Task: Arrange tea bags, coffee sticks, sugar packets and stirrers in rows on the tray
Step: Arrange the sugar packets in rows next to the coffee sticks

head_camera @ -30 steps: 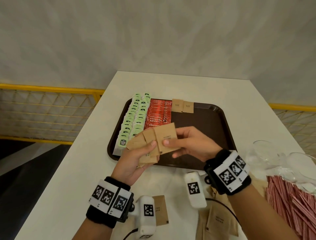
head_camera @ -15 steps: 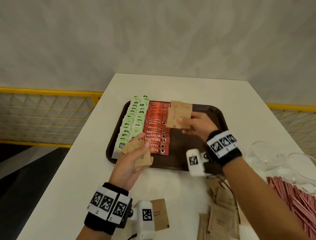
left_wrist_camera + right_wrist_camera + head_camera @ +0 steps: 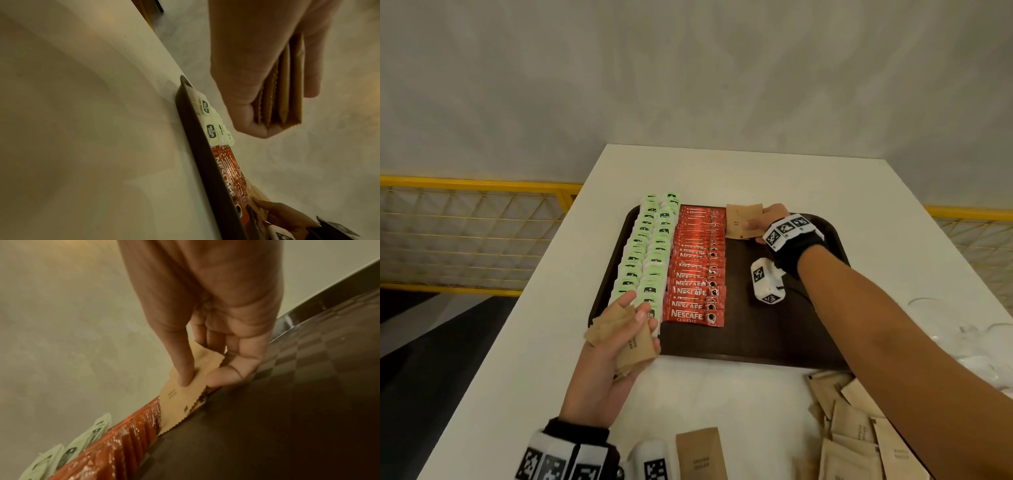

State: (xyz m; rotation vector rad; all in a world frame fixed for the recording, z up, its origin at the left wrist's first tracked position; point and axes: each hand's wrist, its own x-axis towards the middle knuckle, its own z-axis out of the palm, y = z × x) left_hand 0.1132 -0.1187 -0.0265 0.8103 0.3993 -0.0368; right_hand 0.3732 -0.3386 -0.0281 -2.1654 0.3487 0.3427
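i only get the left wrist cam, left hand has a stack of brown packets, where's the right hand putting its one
observer: At the far end of the tray, right beside the coffee sticks. The right hand pinches a sugar packet there.
operator: how full is the tray
observer: Two rows of tea bags and one of coffee sticks run front to back. The right half is bare.
operator: any sugar left off the tray
observer: Yes, a loose pile lies on the table under the right forearm.
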